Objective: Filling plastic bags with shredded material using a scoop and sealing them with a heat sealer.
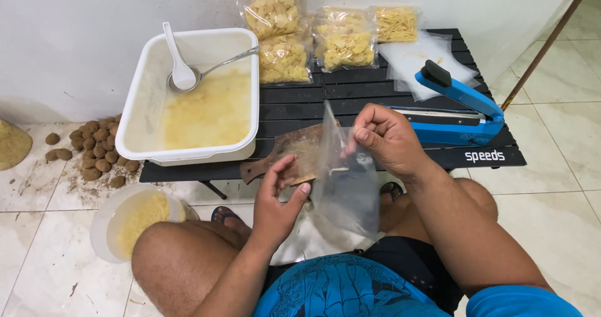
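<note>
An empty clear plastic bag (346, 189) hangs above my lap, held between both hands. My right hand (383, 138) pinches its upper edge at the right. My left hand (278, 199) grips its lower left edge with thumb and fingers. Behind the bag a brown wooden board (285, 151) lies on the low black slatted table (350, 95). A white rectangular tub (147, 107) of pale yellow chips stands on the table's left half, with a white spoon (178, 60) and a metal ladle (228, 61) resting in it.
Several filled bags of yellow chips (313, 38) lean against the wall at the back. A blue impulse sealer (454, 107) and a stack of empty bags (410, 57) are on the right. Brown tubers (97, 151) and a round tub of yellow shreds (134, 220) sit on the tiled floor.
</note>
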